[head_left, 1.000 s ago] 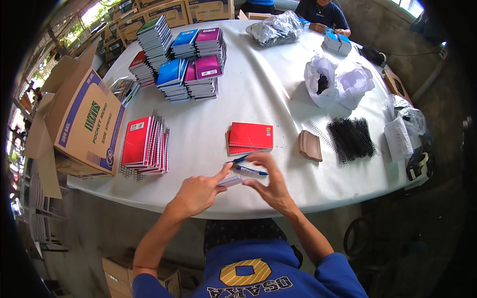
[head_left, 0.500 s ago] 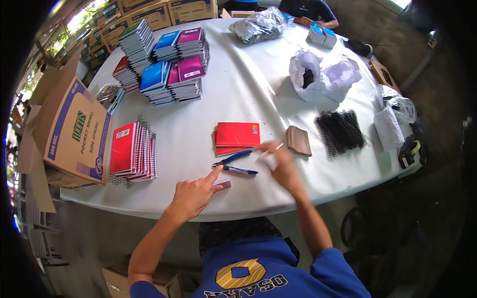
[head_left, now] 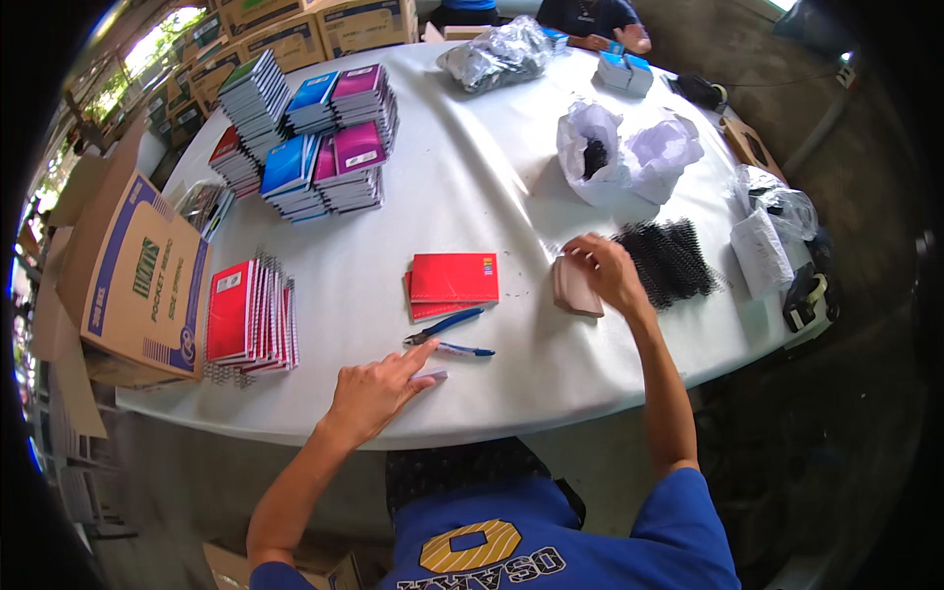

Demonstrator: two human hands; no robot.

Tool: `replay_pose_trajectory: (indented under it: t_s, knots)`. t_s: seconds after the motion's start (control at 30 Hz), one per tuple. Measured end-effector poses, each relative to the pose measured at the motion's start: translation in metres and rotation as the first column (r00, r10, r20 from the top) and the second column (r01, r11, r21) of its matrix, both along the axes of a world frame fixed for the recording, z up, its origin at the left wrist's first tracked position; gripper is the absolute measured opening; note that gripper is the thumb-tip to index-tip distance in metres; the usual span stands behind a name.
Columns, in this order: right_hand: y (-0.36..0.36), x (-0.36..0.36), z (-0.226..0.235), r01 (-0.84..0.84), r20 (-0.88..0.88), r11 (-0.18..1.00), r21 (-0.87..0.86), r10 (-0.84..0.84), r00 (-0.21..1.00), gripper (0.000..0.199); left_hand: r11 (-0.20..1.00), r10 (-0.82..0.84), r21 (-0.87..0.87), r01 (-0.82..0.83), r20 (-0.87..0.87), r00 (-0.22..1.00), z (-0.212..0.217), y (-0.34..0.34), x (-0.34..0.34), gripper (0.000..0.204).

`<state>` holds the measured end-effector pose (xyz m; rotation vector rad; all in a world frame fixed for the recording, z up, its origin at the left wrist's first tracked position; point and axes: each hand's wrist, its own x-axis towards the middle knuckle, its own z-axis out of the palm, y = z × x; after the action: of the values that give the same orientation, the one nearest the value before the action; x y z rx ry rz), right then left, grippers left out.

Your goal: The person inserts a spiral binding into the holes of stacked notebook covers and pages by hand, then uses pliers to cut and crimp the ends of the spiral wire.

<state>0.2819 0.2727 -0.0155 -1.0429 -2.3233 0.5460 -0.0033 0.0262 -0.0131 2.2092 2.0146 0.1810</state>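
My left hand (head_left: 374, 395) rests low on the white table, index finger stretched toward the jaws of blue-handled pliers (head_left: 450, 324) and thumb apart from it. A small pale flat piece (head_left: 431, 376) lies by that thumb, partly covered. Just beyond the pliers are two red pocket notebooks (head_left: 454, 277), overlapping. Over to the right, my right hand (head_left: 605, 270) reaches over the far end of a brown block (head_left: 575, 288), its fingers bent together. What they pinch, if anything, is hidden. Black spiral binding wires (head_left: 671, 261) lie in a pile beside that hand.
Spiral-bound red notebooks (head_left: 246, 315) stand at left beside an open carton (head_left: 143, 280). Several notebook stacks (head_left: 320, 157) rise behind them. White bags (head_left: 629, 157) stand back right, a clear plastic bundle (head_left: 497, 57) farther off. A co-worker's hand (head_left: 634, 39) shows at the far edge.
My right hand has moved right, from beside the pliers to the brown block; the thin white stick-like thing seen at it before no longer shows. My left hand stays by the pliers, its fingers slightly lower.
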Motion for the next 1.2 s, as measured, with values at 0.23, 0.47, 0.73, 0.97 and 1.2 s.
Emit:
replay_pose_trajectory:
  t_s: [0.23, 0.47, 0.73, 0.97, 1.2]
  knots:
    - [-0.121, -0.068, -0.004, -0.377, -0.292, 0.894, -0.241, 0.304, 0.907, 0.020, 0.980, -0.077, 0.184, 0.080, -0.022, 0.997, -0.005, 0.002, 0.002, 0.055]
    - [-0.116, -0.068, -0.011, -0.527, -0.377, 0.796, -0.299, 0.409, 0.831, 0.011, 0.986, -0.052, 0.156, 0.057, -0.039, 0.998, -0.003, 0.003, 0.001, 0.055]
    - [-0.120, -0.071, -0.002, -0.451, -0.036, 0.866, -0.217, 0.454, 0.890, 0.018, 0.982, -0.035, 0.184, 0.034, 0.000, 0.999, 0.001, 0.006, 0.007, 0.056]
    - [-0.130, -0.078, 0.009, -0.523, -0.004, 0.852, 0.036, 0.523, 0.852, 0.018, 0.992, -0.095, 0.084, 0.090, 0.052, 0.994, 0.004, 0.013, 0.017, 0.048]
    - [-0.070, -0.046, 0.019, -0.641, -0.106, 0.701, -0.312, 0.645, 0.757, 0.041, 0.961, -0.224, -0.169, 0.218, -0.016, 0.974, 0.000, 0.007, 0.003, 0.044]
